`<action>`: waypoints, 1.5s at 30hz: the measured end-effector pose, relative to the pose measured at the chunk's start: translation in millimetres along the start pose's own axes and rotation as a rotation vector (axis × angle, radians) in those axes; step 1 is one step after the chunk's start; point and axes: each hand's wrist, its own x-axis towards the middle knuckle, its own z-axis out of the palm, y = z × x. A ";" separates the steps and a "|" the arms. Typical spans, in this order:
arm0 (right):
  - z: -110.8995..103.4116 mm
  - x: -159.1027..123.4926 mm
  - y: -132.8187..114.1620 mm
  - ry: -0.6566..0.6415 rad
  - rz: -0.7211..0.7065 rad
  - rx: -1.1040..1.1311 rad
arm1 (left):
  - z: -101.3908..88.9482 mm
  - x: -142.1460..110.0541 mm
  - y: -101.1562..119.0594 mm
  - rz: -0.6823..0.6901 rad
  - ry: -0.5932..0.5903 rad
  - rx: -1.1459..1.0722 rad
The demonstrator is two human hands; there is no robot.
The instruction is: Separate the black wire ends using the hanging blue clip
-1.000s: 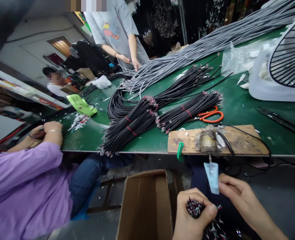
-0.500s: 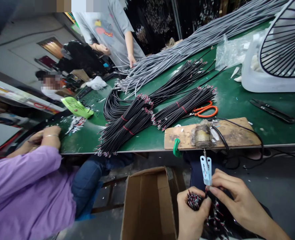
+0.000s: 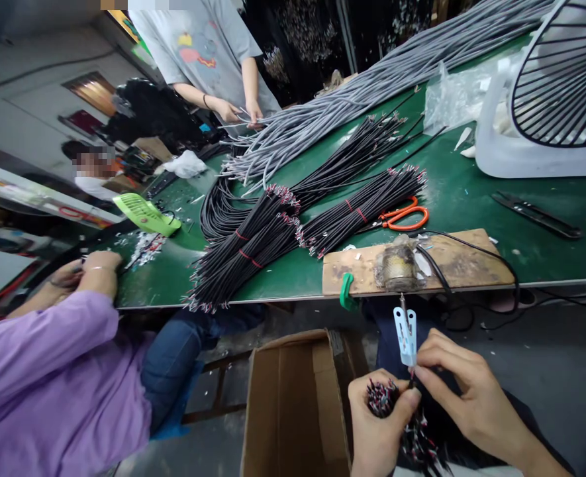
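Observation:
My left hand (image 3: 379, 427) is closed around a bundle of black cables (image 3: 387, 401) with stripped red and white ends, held upright at the bottom of the view. My right hand (image 3: 459, 391) pinches one wire end at the top of that bundle, fingers together. Just above my fingers a small pale blue plastic piece (image 3: 404, 334) hangs from a metal tip under a wooden board (image 3: 451, 262) clamped to the table edge. A taped metal block (image 3: 398, 266) sits on that board.
An open cardboard box (image 3: 295, 404) stands left of my hands. The green table (image 3: 471, 199) holds black cable bundles (image 3: 253, 248), grey cables (image 3: 372, 86), orange scissors (image 3: 404, 215), a white fan (image 3: 545, 112). A person in purple (image 3: 49, 377) sits left; another person in a grey shirt (image 3: 213, 50) stands behind.
My right hand has moved in from beside the blue piece to the top of the bundle and pinched a wire end. The view has shifted slightly; the standing person's hands now handle grey cables.

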 end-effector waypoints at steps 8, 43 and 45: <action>5.9 -1.0 22.4 -0.086 0.256 0.352 | -3.2 0.2 1.1 -0.160 -0.134 -0.192; 8.3 47.5 -2.1 0.059 0.493 0.928 | 8.1 29.1 47.1 0.254 -0.249 -0.057; 9.1 46.4 2.2 0.100 0.544 0.975 | 7.7 29.3 47.3 0.256 -0.254 -0.053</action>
